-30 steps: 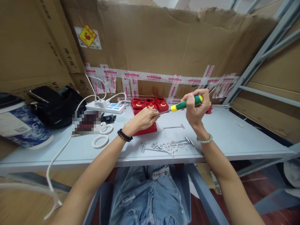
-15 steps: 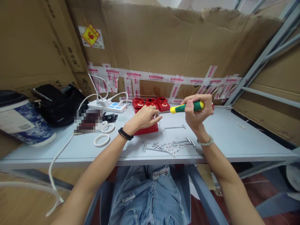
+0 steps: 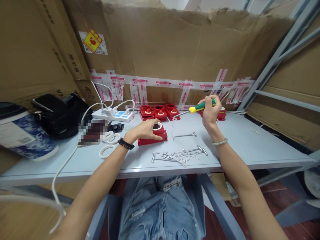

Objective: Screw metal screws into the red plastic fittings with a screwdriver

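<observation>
My right hand (image 3: 211, 111) is wrapped round the green and yellow handle of a screwdriver (image 3: 200, 106). Its metal shaft points left, and the tip is above the table near the rear red parts. My left hand (image 3: 146, 130) grips a red boxy part (image 3: 152, 138) lying on the table, thumb and fingers curved about its round opening. A white ring (image 3: 158, 126) sits at that opening. To the right lies a T-shaped metal rod (image 3: 185, 135). Nearer the front edge are a pile of screws (image 3: 170, 156), more T-shaped rods and a tangled white cord (image 3: 184, 159).
Several red parts (image 3: 160, 113) stand along the back, with another red part (image 3: 221, 115) behind my right hand. Left of me are white rings (image 3: 107, 151), a power strip (image 3: 120, 115) with cables, a black bag (image 3: 60, 116) and a large blue-white cup (image 3: 27, 133). Cardboard (image 3: 160, 50) walls the back.
The screwdriver has come away from the red part, its shaft now exposed. My left fingers have moved off the tip area and opened round the ring's edge. The view has shifted slightly.
</observation>
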`<state>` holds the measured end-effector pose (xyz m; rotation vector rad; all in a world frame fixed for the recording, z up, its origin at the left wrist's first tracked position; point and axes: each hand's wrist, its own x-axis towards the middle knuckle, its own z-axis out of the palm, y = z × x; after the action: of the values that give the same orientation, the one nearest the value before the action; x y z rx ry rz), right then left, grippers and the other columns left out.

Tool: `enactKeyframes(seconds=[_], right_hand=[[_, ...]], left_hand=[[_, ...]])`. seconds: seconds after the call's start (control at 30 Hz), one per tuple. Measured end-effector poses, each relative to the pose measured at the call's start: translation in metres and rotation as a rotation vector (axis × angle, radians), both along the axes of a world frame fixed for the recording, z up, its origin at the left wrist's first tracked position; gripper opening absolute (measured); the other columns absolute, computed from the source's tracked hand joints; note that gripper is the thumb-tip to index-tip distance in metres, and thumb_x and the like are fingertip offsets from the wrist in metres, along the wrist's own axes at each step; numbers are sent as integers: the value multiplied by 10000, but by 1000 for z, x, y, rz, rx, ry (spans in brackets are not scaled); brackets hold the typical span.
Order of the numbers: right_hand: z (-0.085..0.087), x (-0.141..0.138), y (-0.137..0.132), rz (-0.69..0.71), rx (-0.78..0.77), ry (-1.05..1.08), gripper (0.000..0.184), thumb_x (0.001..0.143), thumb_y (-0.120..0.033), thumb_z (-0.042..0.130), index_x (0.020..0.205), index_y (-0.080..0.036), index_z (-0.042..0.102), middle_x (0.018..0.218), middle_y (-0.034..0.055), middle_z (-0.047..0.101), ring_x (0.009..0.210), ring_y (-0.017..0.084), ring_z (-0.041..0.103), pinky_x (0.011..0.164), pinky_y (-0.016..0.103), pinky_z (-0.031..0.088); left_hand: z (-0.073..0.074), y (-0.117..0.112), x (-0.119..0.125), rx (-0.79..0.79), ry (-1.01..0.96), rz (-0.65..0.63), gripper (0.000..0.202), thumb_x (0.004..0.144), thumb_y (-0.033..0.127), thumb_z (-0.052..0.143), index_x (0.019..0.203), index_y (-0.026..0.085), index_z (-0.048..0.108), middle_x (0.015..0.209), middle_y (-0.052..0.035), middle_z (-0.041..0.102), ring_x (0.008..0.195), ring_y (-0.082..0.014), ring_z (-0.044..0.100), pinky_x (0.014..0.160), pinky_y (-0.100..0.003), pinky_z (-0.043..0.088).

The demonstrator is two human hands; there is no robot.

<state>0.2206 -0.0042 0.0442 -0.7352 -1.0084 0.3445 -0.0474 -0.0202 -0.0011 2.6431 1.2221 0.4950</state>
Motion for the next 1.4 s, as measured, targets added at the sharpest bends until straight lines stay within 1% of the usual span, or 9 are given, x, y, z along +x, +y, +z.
enactKeyframes(seconds=[0.1, 0.2, 0.27, 0.37, 0.5, 0.67, 1.1, 1.23, 1.4], right_hand=[[-3, -1, 3, 64, -34, 39, 275, 716, -420, 605, 764, -236, 406, 499, -108, 552, 333, 55, 432, 318, 178, 328], [-3, -3, -1, 82, -26, 38, 262, 721, -400, 607, 764, -232, 410, 497, -111, 558, 332, 51, 438, 314, 172, 327], [-1, -5, -5, 84, -21, 27, 259, 739, -399, 600, 768, -235, 402, 496, -116, 555, 332, 53, 444, 315, 173, 332], [0, -7, -10, 85, -7, -4, 246, 770, -395, 581, 776, -240, 390, 507, -115, 556, 333, 56, 451, 314, 181, 341], [0, -13, -16, 90, 2, -54, 246, 794, -406, 566, 777, -244, 382, 519, -108, 555, 332, 54, 454, 307, 183, 335], [-1, -19, -22, 97, 25, -76, 232, 785, -395, 572, 782, -245, 396, 518, -101, 564, 333, 61, 452, 308, 194, 371], [-5, -24, -23, 114, 39, -91, 170, 785, -325, 572, 782, -241, 425, 516, -85, 574, 351, 80, 479, 302, 199, 397], [-5, -25, -25, 90, 34, -121, 182, 798, -335, 573, 781, -247, 416, 525, -78, 571, 368, 82, 490, 315, 204, 403], [-4, -24, -27, 48, 9, -167, 226, 819, -395, 570, 789, -257, 394, 551, -67, 566, 397, 87, 504, 336, 219, 415]], left_hand=[[9, -1, -1, 27, -107, -55, 642, 666, 515, 726, 1177, 185, 523, 1185, -94, 623, 1047, -267, 600, 873, -350, 462], [19, -8, -3, 77, -224, -53, 619, 670, 437, 730, 1179, 184, 485, 1160, -67, 607, 980, -231, 600, 853, -339, 469], [22, -12, -7, 87, -282, -47, 646, 660, 395, 735, 1204, 182, 460, 1192, -68, 589, 969, -219, 599, 856, -336, 472], [21, -16, -13, 101, -331, -61, 692, 654, 360, 736, 1259, 198, 444, 1275, -76, 560, 1074, -238, 578, 935, -359, 453], [19, -18, -17, 142, -376, -46, 656, 663, 369, 724, 1247, 201, 475, 1282, -81, 566, 1163, -265, 547, 998, -392, 429], [20, -19, -15, 195, -405, -27, 653, 654, 373, 727, 1229, 183, 482, 1273, -91, 569, 1153, -257, 557, 1012, -393, 431], [19, -19, -14, 157, -409, -33, 657, 641, 374, 724, 1222, 189, 479, 1283, -85, 561, 1163, -261, 545, 1016, -390, 425], [18, -17, -15, 150, -407, -45, 665, 643, 383, 720, 1232, 202, 470, 1280, -75, 558, 1150, -256, 555, 1014, -393, 431], [18, -17, -16, 159, -406, -45, 660, 642, 393, 726, 1225, 211, 476, 1275, -70, 563, 1161, -270, 550, 1012, -410, 437]])
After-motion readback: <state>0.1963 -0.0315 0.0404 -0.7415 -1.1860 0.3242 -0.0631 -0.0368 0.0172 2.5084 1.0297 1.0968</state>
